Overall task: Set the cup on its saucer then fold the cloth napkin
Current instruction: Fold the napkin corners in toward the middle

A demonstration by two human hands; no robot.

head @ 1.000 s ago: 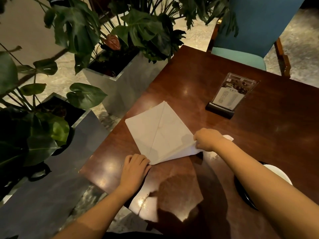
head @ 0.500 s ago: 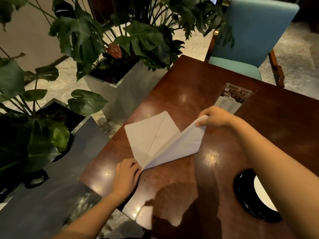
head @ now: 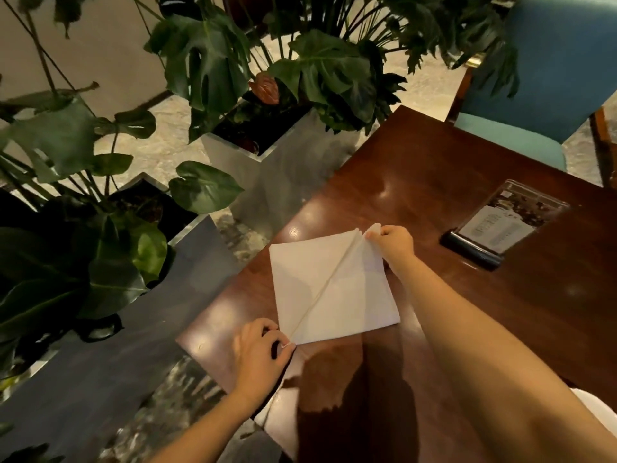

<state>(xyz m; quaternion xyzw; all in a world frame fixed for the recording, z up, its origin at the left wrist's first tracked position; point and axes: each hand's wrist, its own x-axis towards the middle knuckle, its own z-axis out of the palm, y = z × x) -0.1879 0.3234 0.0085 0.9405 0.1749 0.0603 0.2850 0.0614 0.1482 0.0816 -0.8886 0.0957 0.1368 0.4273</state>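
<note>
This looks like a restaurant or café. A clear plastic menu stand (head: 504, 223) sits on the shiny dark brown wooden surface (head: 434, 182), with a blue padded chair (head: 547, 78) pulled up to it. Big leafy green plants in tall silver metal boxes (head: 277, 162) stand on the stone floor (head: 167, 142) beside it.

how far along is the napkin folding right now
The cup and saucer are out of view, so that step can't be judged. The napkin lies on the table with a diagonal fold. The left hand pins its near corner; the right hand pinches the far one. Further folds may remain.
</note>
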